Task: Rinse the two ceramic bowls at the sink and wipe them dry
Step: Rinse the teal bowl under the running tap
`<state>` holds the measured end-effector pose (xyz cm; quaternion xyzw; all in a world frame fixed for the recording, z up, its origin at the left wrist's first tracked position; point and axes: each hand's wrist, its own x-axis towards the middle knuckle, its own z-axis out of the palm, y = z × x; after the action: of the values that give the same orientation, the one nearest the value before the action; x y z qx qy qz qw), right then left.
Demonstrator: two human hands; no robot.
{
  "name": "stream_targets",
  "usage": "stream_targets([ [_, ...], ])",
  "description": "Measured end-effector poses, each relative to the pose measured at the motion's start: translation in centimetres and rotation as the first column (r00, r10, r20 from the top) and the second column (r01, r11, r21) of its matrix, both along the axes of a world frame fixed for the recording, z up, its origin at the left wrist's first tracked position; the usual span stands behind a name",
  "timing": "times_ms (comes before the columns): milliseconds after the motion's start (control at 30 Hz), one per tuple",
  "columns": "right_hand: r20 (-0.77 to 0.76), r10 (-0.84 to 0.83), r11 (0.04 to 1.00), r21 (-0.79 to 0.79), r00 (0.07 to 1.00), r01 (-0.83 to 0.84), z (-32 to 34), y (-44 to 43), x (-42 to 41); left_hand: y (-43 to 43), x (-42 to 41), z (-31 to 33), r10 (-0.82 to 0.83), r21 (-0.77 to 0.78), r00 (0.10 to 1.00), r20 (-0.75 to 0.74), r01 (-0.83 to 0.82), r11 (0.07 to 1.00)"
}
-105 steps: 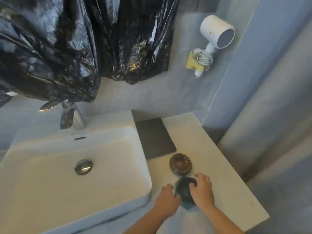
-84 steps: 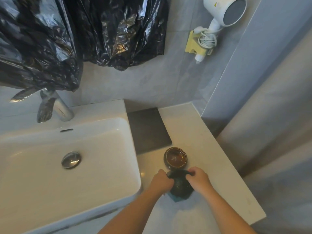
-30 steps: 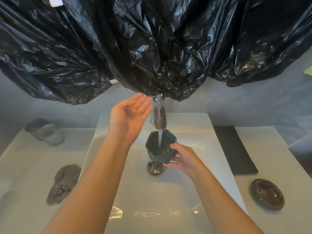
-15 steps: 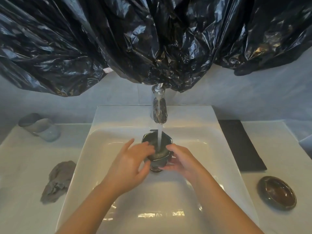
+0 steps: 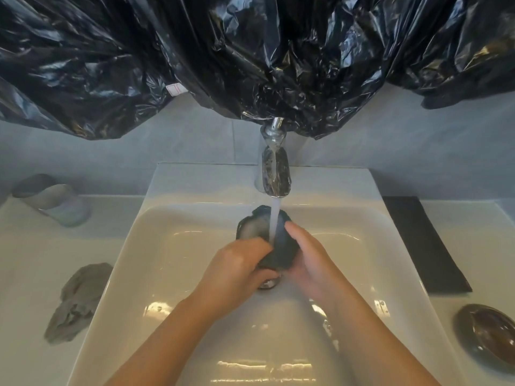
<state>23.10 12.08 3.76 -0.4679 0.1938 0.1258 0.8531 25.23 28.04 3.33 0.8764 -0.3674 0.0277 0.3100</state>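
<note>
Two hands on one bowl. The left hand (image 5: 239,263) and right hand (image 5: 309,260) clasp the dark bowl (image 5: 280,249) from either side over the middle of the sink (image 5: 167,274), just above the drain (image 5: 269,282). Left fingers (image 5: 259,243) curl round its near-left wall. Right fingers (image 5: 292,229) wrap the right wall, tips up near the rim. Both hold firmly, neither spread.

The bowl is tipped, its mouth facing away and a bit left toward the back of the basin, base toward the person. The water stream (image 5: 274,218) from the faucet (image 5: 274,174) falls between the two hands and hits the bowl at the rim and upper wall. How much water reaches the inside I cannot tell.

My read is that the first bowl's rinse is in progress and no drying is done. Turning the mouth up under the stream looks like the next need. The grip is wet, so a slip onto the ceramic basin is the risk.

The brown bowl (image 5: 487,335) sits on the counter (image 5: 28,274) at far right, well apart from the sink and nearer the right hand. It looks unrinsed. A crumpled grey cloth (image 5: 75,299) lies on the counter left of the basin, nearer the left hand. A black mat (image 5: 423,243) lies right of the sink and a grey tumbler (image 5: 53,199) stands back left. Black plastic sheeting (image 5: 250,51) hangs across the grey wall above and covers the top of the faucet.
</note>
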Motion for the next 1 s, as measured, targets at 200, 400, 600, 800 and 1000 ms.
stream_targets([
  [200,0.076,-0.105,0.978,0.191,0.991,0.089,-0.5,1.4,1.1,-1.6,-1.1,0.1,0.017,-0.332,0.898,-0.439,-0.180,0.926],
  [400,0.239,-0.034,0.964,-0.248,0.970,0.095,-1.2,2.7,1.7,-3.6,0.4,2.2,0.004,-0.391,0.577,-0.817,-0.560,0.731],
  [600,-0.063,0.064,0.994,0.090,0.996,-0.058,-0.5,1.7,2.3,-3.8,-0.2,0.1,0.044,-0.502,0.802,-0.596,-0.415,0.759],
  [800,0.125,-0.039,0.992,-0.115,0.991,0.054,-2.3,2.4,2.6,-4.7,0.6,0.7,0.167,-0.367,0.589,-0.791,-0.674,0.641],
  [1000,0.075,0.006,0.999,0.046,0.997,-0.010,-2.3,2.3,2.2,-4.2,-0.1,-0.4,0.192,-0.492,0.804,-0.563,-0.513,0.703],
])
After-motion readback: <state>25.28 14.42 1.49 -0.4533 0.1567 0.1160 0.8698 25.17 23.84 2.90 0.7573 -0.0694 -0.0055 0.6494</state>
